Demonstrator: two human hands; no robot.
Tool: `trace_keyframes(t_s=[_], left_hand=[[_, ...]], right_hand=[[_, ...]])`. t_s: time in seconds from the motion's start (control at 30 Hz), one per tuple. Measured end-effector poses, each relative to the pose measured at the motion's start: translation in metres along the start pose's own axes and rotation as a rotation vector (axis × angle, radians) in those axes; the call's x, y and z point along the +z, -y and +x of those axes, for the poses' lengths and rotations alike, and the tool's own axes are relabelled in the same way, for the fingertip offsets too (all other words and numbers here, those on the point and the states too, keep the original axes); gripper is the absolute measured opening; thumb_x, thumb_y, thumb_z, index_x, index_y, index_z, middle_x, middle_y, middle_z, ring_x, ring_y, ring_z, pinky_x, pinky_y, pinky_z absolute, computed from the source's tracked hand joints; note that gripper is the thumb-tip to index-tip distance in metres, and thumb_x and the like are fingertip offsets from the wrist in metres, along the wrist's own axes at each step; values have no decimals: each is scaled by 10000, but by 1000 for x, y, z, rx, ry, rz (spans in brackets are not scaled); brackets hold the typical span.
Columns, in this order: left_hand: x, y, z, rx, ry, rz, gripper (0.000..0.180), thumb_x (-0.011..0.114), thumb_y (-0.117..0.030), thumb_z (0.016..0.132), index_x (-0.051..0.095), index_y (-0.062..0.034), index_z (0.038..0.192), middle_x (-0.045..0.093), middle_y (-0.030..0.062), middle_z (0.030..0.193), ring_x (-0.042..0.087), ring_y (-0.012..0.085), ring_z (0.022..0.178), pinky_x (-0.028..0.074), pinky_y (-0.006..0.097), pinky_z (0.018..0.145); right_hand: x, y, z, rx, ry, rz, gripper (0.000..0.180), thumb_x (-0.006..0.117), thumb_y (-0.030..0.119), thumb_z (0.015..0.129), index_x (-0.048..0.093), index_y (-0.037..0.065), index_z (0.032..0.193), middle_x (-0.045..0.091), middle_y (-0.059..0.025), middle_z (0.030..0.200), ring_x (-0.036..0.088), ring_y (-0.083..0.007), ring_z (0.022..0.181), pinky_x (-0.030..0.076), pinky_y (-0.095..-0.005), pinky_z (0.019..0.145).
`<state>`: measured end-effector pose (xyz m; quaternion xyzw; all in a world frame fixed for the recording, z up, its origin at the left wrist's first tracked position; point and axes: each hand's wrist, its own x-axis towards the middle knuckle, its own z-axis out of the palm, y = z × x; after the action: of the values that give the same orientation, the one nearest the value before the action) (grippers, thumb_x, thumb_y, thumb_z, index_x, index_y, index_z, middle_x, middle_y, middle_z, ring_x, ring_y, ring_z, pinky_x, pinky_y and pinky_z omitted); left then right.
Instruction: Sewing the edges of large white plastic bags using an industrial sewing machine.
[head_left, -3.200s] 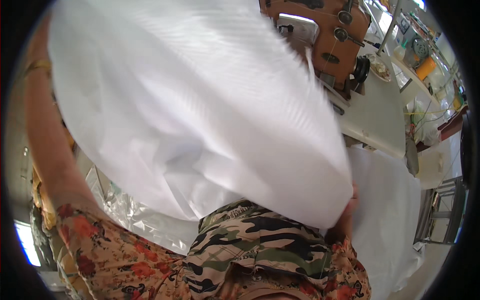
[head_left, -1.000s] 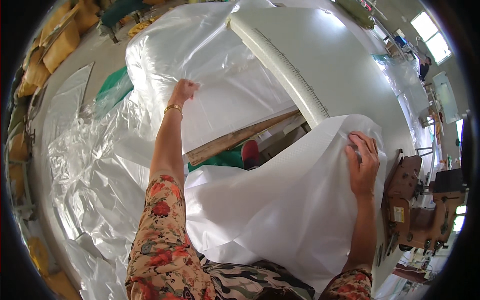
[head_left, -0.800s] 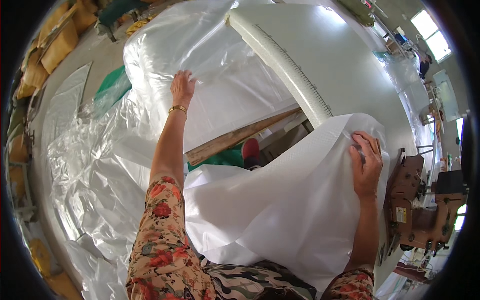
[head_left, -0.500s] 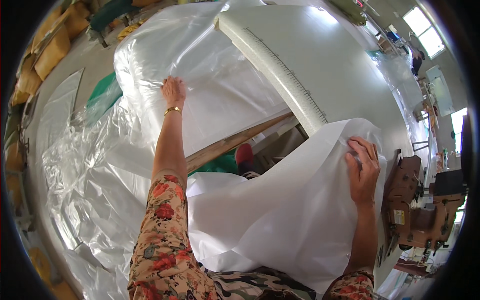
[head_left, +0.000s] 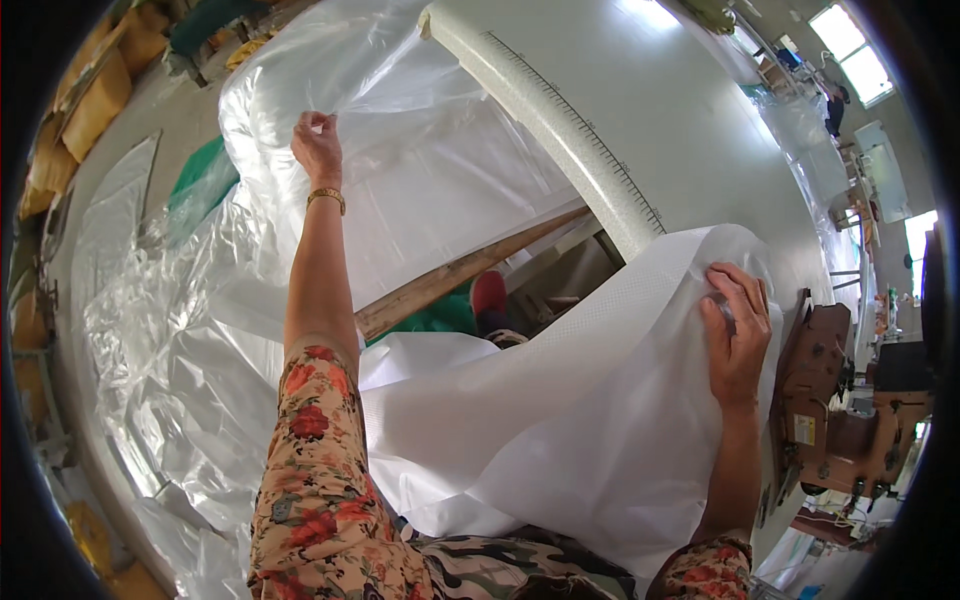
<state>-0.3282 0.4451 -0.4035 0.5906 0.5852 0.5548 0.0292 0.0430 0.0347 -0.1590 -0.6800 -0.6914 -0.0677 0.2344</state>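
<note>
My left hand (head_left: 317,150) is pinched on the edge of a clear plastic sheet (head_left: 400,85), which rises in creases from the fingertips. Under the film lies a pale stack of flat sheets (head_left: 440,200). At the right, my right hand (head_left: 738,325) rests on a white woven plastic sheet (head_left: 560,380), thumb apart from the slightly bent fingers. That white sheet drapes over my lap and up onto the corner of a pale table (head_left: 700,130).
A ruler scale (head_left: 575,130) runs along the table's edge. A brown sewing machine (head_left: 825,400) stands right of my right hand. Crumpled clear plastic (head_left: 190,380) covers the left side. A wooden bar (head_left: 470,270) and my red shoe (head_left: 488,295) show in the gap below.
My left hand has moved up and slightly left, and the clear film now stretches up at its fingertips. My right hand stays on the white sheet, almost unchanged.
</note>
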Motion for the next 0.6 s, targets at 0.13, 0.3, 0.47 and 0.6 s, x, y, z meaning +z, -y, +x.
trace_keyframes(t_s=[0.13,0.3,0.47,0.6], left_hand=[[-11,-1,-4,0,153,33,137,754,-143,782,647,-59,791,663,118,823,633,322,802,501,409,721],[-31,-6,3,241,118,138,89,696,-150,847,641,-79,851,648,102,846,618,311,854,488,402,757],[-59,-29,-13,4,351,-97,134,572,-186,956,601,-69,898,663,146,745,649,344,709,477,400,638],[-99,-54,-42,5,287,-26,102,574,-159,964,575,-73,910,638,172,750,623,367,675,475,394,605]], right_hand=[[1,0,-1,22,-6,-5,250,604,101,884,640,-52,1078,639,-169,1129,579,-354,1009,451,-430,908],[1,1,-2,16,-18,-4,240,606,90,881,641,-50,1073,638,-162,1130,578,-353,1007,448,-422,911],[1,1,-1,10,-48,40,229,613,84,878,643,-42,1066,639,-147,1110,577,-339,988,451,-410,898],[2,-2,-4,4,-68,17,213,630,103,878,649,-27,1045,642,-128,1094,576,-330,992,453,-411,885]])
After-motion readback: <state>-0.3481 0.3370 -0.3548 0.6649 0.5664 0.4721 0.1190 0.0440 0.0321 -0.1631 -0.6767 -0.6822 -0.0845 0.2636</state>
